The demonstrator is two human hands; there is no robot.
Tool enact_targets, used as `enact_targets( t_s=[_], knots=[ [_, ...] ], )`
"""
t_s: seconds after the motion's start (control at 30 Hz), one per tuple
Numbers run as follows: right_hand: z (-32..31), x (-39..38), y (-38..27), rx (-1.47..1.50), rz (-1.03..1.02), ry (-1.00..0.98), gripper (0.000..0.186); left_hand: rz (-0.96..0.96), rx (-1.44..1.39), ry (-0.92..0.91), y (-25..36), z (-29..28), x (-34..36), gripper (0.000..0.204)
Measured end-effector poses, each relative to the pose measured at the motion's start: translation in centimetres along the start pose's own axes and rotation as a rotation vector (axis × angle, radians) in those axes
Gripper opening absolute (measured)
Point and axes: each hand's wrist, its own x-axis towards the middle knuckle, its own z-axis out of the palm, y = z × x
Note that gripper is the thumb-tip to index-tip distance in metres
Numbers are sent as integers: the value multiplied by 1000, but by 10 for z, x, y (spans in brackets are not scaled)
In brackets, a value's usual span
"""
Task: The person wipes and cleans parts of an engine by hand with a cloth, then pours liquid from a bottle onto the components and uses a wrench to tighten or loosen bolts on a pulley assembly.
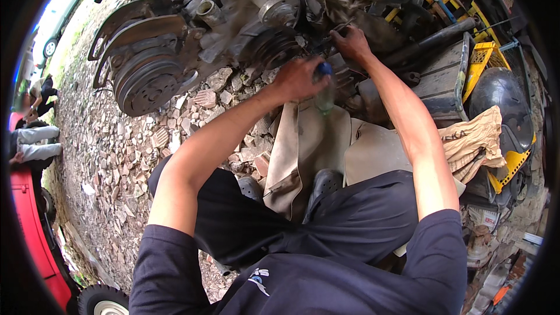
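My left hand [298, 80] is closed around a clear greenish plastic bottle [325, 100] with a blue cap, both smeared by motion. Just beyond it and to the right, my right hand [351, 44] has its fingers curled together beside the greasy metal parts; what they grip is hidden. In front of both hands lies a dirty mechanical assembly with a dark ribbed round part [273, 49] and a cylindrical metal housing [279, 10]. Below the bottle, a beige sheet [318, 140] lies between my feet.
A large brake disc [146, 84] stands at the left on broken stone rubble [169, 134]. To the right are a wooden-bottomed tray [443, 81], a yellow crate [483, 61], a black helmet-like dome [496, 99] and a crumpled tan sack [475, 146]. Another person [35, 134] is at the far left by a red vehicle [38, 233].
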Motion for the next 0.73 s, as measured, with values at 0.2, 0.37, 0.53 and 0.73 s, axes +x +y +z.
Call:
enact_targets(
  t_s=[0.2, 0.37, 0.53, 0.73],
  knots=[
    [-6, 4, 24, -169, 14, 18, 40, -136, 53, 157, -22, -11, 20, 44],
    [-6, 0, 16, -114, -38, 41, 38, -203, 45, 86, -34, -3, 17, 46],
    [-10, 0, 36, -140, -13, 25, 41, -191, 17, 57, -18, -3, 26, 45],
    [-3, 6, 60, -236, 114, -18, 49, -239, -28, 16, -14, 5, 31, 53]
  ],
)
